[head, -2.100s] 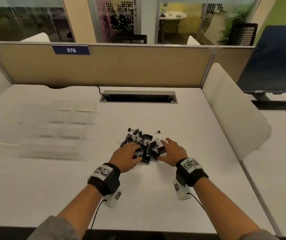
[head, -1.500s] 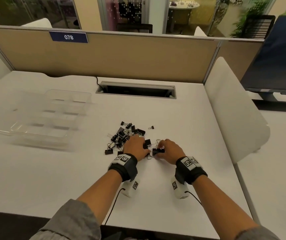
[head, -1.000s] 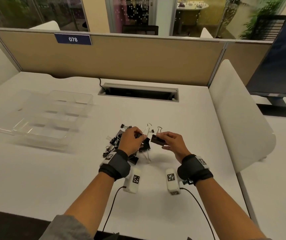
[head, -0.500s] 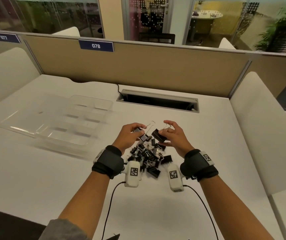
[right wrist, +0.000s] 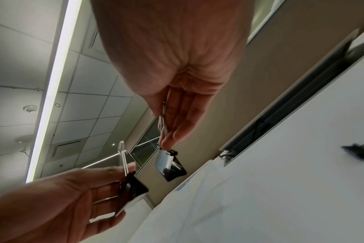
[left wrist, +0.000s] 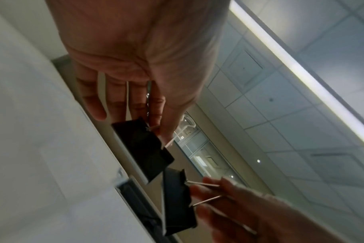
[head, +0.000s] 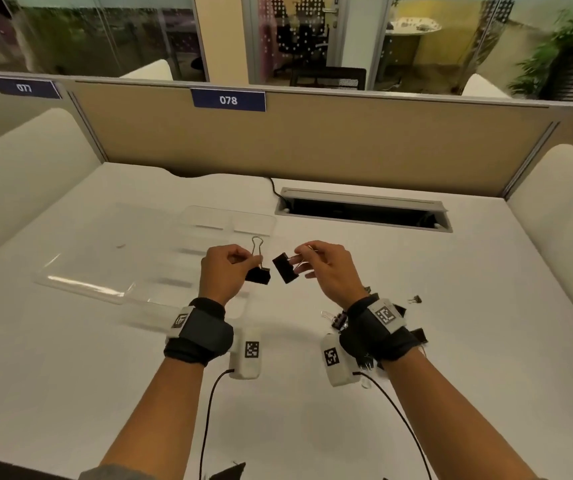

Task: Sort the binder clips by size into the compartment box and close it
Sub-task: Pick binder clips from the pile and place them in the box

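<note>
My left hand (head: 243, 262) pinches the wire handle of a large black binder clip (head: 258, 275), its other handle sticking up. My right hand (head: 301, 262) pinches the handles of a second large black clip (head: 285, 268). Both clips hang in the air close together, just right of the clear compartment box (head: 205, 220), whose lid (head: 87, 268) lies open to the left. The left wrist view shows the left clip (left wrist: 141, 148) above the right one (left wrist: 177, 203). The right wrist view shows the right clip (right wrist: 170, 166) and the left one (right wrist: 132, 189). The clip pile (head: 406, 311) is mostly hidden behind my right wrist.
White desk (head: 70, 375) with a cable slot (head: 364, 213) at the back and a tan partition (head: 313, 143) behind it. White side dividers (head: 18, 188) stand at both sides. One small clip (head: 416, 299) lies apart, right of the pile.
Each hand picked a large clip out of the pile, lifted it and carried it left towards the box. The pile now sits under my right wrist.
</note>
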A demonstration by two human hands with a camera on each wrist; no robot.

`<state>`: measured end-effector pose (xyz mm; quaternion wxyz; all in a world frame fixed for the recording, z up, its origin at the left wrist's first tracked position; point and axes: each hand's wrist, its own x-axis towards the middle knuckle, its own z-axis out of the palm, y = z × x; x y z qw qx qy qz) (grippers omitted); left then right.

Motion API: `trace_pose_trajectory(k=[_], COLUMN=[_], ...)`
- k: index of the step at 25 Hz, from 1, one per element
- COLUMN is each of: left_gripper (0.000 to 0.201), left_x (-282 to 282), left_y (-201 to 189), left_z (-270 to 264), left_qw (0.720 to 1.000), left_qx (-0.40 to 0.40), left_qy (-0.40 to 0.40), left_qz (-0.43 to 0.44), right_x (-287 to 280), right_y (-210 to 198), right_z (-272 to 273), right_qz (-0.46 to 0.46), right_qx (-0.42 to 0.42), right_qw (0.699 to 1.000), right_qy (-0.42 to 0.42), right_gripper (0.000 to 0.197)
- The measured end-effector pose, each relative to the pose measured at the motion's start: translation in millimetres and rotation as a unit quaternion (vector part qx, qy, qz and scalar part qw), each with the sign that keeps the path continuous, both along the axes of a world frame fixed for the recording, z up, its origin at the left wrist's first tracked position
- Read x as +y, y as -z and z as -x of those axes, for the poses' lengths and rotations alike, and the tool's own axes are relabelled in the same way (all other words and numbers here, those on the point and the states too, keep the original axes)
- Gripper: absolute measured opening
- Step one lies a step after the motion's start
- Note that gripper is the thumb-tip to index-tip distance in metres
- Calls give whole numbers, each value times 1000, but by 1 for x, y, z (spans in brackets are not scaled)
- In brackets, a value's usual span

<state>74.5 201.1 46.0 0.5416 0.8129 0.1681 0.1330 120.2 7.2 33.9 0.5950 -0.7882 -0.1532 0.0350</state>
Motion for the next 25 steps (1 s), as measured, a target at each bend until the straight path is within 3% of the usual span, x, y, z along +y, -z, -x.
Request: trace_pose_trajectory(k=[5, 9, 14, 20, 25], left_gripper=[19, 11, 11, 20, 26], left_x=[64, 92, 101, 94, 80], left_y=[16, 38, 54, 53, 40], left_z=[-4, -10, -15, -16, -10], left_qw=[988, 955, 919, 882, 893], left_qx=[76, 203, 296, 321, 276], left_qy=[-12, 25, 84, 114, 66], left_qz=[-136, -214, -246, -325, -348], right_x=[70, 106, 118, 114, 78], right_y=[10, 24, 45, 46, 37], right_z=[4, 5, 1, 2, 7], right_qz=[40, 98, 235, 289, 283], right_qx=[3, 21, 36, 27, -30], right_qw=[999, 995, 969, 952, 958], right_qy=[-20, -21, -63, -96, -41], right_gripper=[26, 22, 23, 24, 26])
